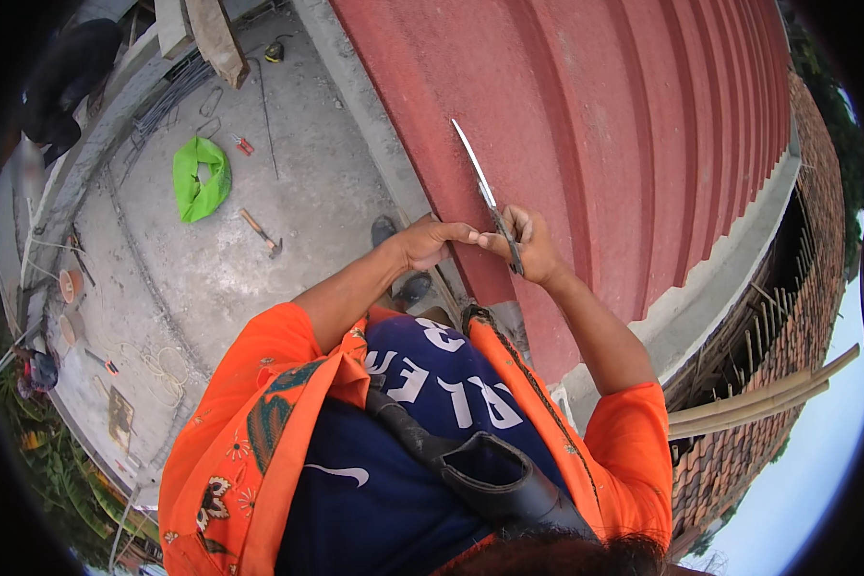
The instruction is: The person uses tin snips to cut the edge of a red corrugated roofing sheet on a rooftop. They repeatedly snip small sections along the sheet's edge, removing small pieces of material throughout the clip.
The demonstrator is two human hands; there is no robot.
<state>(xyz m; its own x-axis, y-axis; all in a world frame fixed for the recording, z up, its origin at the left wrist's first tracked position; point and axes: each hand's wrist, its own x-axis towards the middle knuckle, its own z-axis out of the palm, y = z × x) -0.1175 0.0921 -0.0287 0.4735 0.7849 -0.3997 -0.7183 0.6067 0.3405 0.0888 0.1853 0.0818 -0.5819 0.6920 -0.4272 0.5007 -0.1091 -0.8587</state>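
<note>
In my right hand [526, 245] is a long silver-bladed cutting tool [470, 154], its blade pointing away from me and its dark handle against my fingers. I cannot tell whether it is a knife or shears. My left hand [430, 241] is closed beside it, thumb and forefinger together and meeting the tip of my right thumb. Anything pinched there is too small to make out. Both hands are over the near left edge of a red ribbed roofing sheet [605, 163], whose raised ribs run away from me.
On the concrete floor [307, 154] to the left lie a hammer [259, 232], a bright green cloth [201, 180], red-handled pliers [244, 145] and a tape measure [275, 51]. Timber boards [211, 38] jut in above. Another person [67, 82] is at far left. Bamboo poles [758, 398] and a tiled roof [773, 437] lie right.
</note>
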